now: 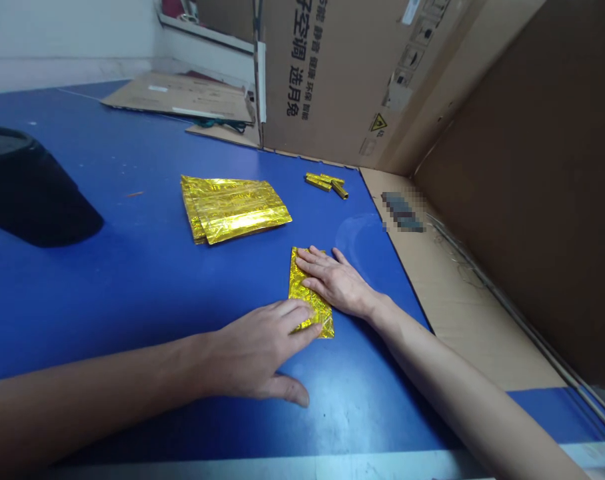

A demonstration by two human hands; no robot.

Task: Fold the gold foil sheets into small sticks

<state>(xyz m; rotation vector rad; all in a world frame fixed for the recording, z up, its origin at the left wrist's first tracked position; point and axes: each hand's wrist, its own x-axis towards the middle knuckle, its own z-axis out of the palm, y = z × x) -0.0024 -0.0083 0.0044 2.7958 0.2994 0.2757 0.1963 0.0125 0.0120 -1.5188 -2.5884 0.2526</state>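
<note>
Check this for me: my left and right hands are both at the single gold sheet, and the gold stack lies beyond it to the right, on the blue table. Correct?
Not quite: the head view shows the gold stack beyond the gold sheet to the left, not the right. The rest stands: left hand and right hand at the sheet, stack on the blue table.
</note>
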